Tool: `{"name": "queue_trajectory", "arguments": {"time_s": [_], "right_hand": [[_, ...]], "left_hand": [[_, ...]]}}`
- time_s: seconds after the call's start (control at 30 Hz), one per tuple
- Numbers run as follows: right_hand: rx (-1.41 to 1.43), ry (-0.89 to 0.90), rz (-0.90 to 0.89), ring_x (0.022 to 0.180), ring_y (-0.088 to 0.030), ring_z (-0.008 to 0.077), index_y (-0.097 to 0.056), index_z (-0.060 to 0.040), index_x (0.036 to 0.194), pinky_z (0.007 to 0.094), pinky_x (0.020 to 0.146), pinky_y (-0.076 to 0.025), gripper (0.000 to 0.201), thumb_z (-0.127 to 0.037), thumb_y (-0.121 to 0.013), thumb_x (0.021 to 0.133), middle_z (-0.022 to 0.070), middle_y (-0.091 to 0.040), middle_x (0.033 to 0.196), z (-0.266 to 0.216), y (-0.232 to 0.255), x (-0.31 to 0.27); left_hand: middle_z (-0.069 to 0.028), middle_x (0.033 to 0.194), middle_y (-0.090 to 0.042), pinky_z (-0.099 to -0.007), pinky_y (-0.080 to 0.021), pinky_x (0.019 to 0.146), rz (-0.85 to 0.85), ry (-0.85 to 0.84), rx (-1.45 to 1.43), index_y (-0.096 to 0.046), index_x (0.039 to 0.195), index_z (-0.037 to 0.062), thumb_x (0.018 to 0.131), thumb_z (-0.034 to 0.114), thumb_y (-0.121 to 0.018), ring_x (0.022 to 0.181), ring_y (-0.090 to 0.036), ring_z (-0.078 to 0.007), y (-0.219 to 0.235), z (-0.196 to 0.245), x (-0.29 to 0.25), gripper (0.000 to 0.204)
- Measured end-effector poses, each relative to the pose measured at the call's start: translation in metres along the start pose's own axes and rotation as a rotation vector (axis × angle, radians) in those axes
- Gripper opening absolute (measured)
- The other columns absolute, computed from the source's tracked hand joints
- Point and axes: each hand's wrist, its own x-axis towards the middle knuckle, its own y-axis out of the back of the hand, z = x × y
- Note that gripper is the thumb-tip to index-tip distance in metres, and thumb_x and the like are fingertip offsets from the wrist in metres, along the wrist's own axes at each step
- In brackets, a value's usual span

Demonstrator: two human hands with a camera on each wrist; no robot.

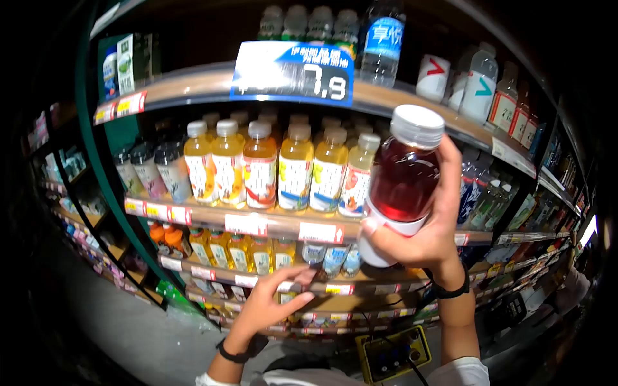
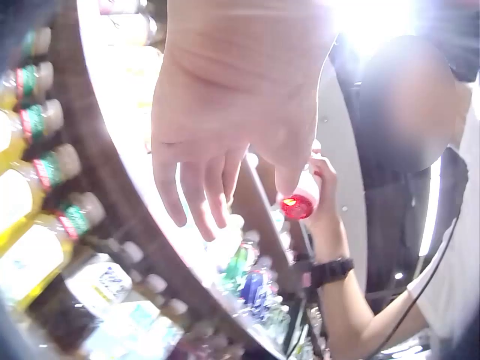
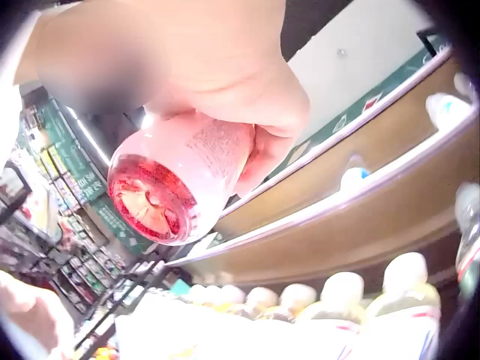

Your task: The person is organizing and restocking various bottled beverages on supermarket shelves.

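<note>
A bottle of dark red drink (image 1: 407, 174) with a white cap and pale label is gripped upright by the right hand (image 1: 444, 219), fingers behind it and thumb across the label. In the right wrist view the bottle's red base (image 3: 152, 199) faces the camera, the right hand (image 3: 240, 82) round its label. The left hand (image 1: 273, 302) is held in the air in front of the lower shelves, fingers loosely bent, holding nothing. From the left wrist camera, the left hand (image 2: 232, 112) hangs with fingers extended, and the red bottle (image 2: 298, 204) appears beyond it.
Juice bottles (image 1: 261, 167) line the middle shelf behind the hands, with lidded cups (image 1: 170, 170) at their left. A price sign (image 1: 293, 72) hangs on the upper shelf edge, beside a large water bottle (image 1: 383, 42). Below stands a yellow-edged box (image 1: 394, 354) with a cable.
</note>
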Motion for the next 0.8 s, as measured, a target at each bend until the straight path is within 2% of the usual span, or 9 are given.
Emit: {"name": "queue_trajectory", "arguments": {"time_s": [0.03,0.1,0.17,0.2,0.27,0.33,0.4,0.47,0.8], "right_hand": [[0.080,-0.169,-0.003,0.122,-0.057,0.0222,-0.026,-0.0018,0.152,0.0376,0.105,-0.049,0.110,-0.014,-0.089,0.062,0.0131,-0.051,0.135,-0.008,-0.011,-0.010],[0.183,-0.336,-0.104,0.119,-0.059,0.0205,-0.031,-0.0027,0.149,0.0370,0.103,-0.050,0.111,-0.015,-0.094,0.059,0.0111,-0.054,0.131,-0.015,-0.022,-0.019],[0.259,-0.437,-0.209,0.116,-0.062,0.0184,-0.036,-0.0041,0.144,0.0359,0.102,-0.051,0.104,-0.018,-0.097,0.061,0.0083,-0.059,0.125,-0.016,-0.026,-0.027],[0.293,-0.471,-0.194,0.116,-0.062,0.0185,-0.037,-0.0039,0.144,0.0356,0.102,-0.051,0.103,-0.017,-0.097,0.061,0.0085,-0.059,0.126,-0.017,-0.030,-0.030],[0.326,-0.510,-0.179,0.116,-0.062,0.0185,-0.037,-0.0036,0.144,0.0353,0.101,-0.051,0.102,-0.016,-0.097,0.062,0.0087,-0.060,0.126,-0.017,-0.030,-0.034],[0.385,-0.585,-0.226,0.116,-0.062,0.0178,-0.044,-0.0027,0.142,0.0358,0.102,-0.051,0.083,-0.019,-0.091,0.075,0.0091,-0.061,0.127,-0.014,-0.023,-0.035],[0.425,-0.644,-0.232,0.114,-0.063,0.0173,-0.046,-0.0023,0.140,0.0353,0.101,-0.051,0.076,-0.017,-0.089,0.078,0.0083,-0.063,0.125,-0.009,-0.016,-0.034],[0.464,-0.746,-0.226,0.111,-0.064,0.0158,-0.051,-0.0015,0.137,0.0337,0.100,-0.051,0.064,-0.015,-0.084,0.084,0.0073,-0.066,0.120,-0.011,-0.010,-0.032],[0.406,-0.665,-0.228,0.113,-0.064,0.0160,-0.051,-0.0004,0.137,0.0345,0.101,-0.051,0.060,-0.016,-0.080,0.086,0.0089,-0.066,0.123,-0.002,-0.011,-0.053]], "left_hand": [[-0.0140,0.129,-0.068,-0.0367,-0.051,0.099,-0.029,-0.020,-0.124,-0.055,0.140,0.0013,0.085,0.013,-0.082,0.112,-0.067,-0.0207,-0.005,0.005,0.007,0.062],[-0.0140,0.133,-0.063,-0.0368,-0.048,0.102,-0.054,-0.065,-0.176,-0.043,0.149,0.0013,0.080,0.018,-0.087,0.118,-0.064,-0.0207,-0.014,0.023,0.023,0.084],[-0.0127,0.133,-0.061,-0.0360,-0.047,0.102,-0.037,-0.199,-0.161,-0.042,0.148,0.0007,0.080,0.022,-0.087,0.121,-0.060,-0.0195,-0.028,0.035,0.035,0.085],[-0.0127,0.133,-0.061,-0.0360,-0.047,0.102,-0.036,-0.190,-0.158,-0.042,0.148,0.0007,0.080,0.022,-0.087,0.121,-0.060,-0.0195,-0.033,0.035,0.034,0.085],[-0.0120,0.132,-0.061,-0.0348,-0.046,0.102,-0.058,-0.039,-0.349,-0.042,0.147,0.0005,0.083,0.027,-0.084,0.122,-0.058,-0.0181,-0.042,0.029,0.030,0.081],[-0.0117,0.131,-0.061,-0.0346,-0.046,0.102,-0.062,-0.025,-0.405,-0.042,0.147,0.0001,0.085,0.031,-0.082,0.121,-0.058,-0.0178,-0.044,0.024,0.027,0.079],[-0.0118,0.129,-0.061,-0.0338,-0.046,0.101,-0.082,-0.007,-0.467,-0.044,0.144,-0.0016,0.088,0.042,-0.076,0.118,-0.058,-0.0179,-0.043,0.020,0.025,0.078],[-0.0123,0.127,-0.061,-0.0335,-0.046,0.099,-0.048,-0.034,-0.512,-0.045,0.143,-0.0035,0.090,0.043,-0.072,0.115,-0.058,-0.0183,-0.048,0.014,0.024,0.076],[-0.0124,0.112,-0.067,-0.0321,-0.050,0.088,0.050,-0.097,-0.362,-0.052,0.135,-0.0039,0.089,0.037,-0.072,0.100,-0.063,-0.0172,-0.056,0.011,0.027,0.064]]}}
